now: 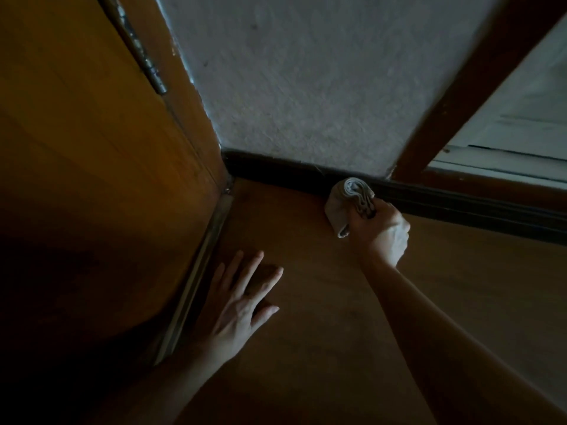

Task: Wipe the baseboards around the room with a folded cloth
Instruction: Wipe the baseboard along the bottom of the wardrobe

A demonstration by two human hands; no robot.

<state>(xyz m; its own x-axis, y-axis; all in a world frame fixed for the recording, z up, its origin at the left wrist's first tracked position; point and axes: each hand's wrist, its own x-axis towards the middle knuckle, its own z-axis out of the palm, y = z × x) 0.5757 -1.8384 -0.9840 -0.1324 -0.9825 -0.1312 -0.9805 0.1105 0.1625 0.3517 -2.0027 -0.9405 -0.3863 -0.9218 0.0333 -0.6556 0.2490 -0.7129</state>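
A folded cloth (348, 196), pale grey and bunched into layers, is seen right of the frame's centre, pressed against the dark baseboard (276, 167) where it meets the foot of the rough, light-coloured wall (306, 87). The cloth is held by the right hand (382, 233), whose grip is curled tightly round its lower end, with the knuckles turned toward the camera and the forearm stretched in from the lower right corner. The left hand (242, 305) is laid flat on the brown floor (331, 317) in the lower middle of the frame, its grip wide, the fingers straight and spread, nothing held. Just beside this hand a pale metal strip (199, 271) is seen along the bottom of a wooden door (76, 148), which fills the left side; a hinge (144, 56) shows at the upper left. A dark wooden post (460, 87) is seen slanting down from the upper right to the baseboard, near the cloth. The scene is dimly lit.
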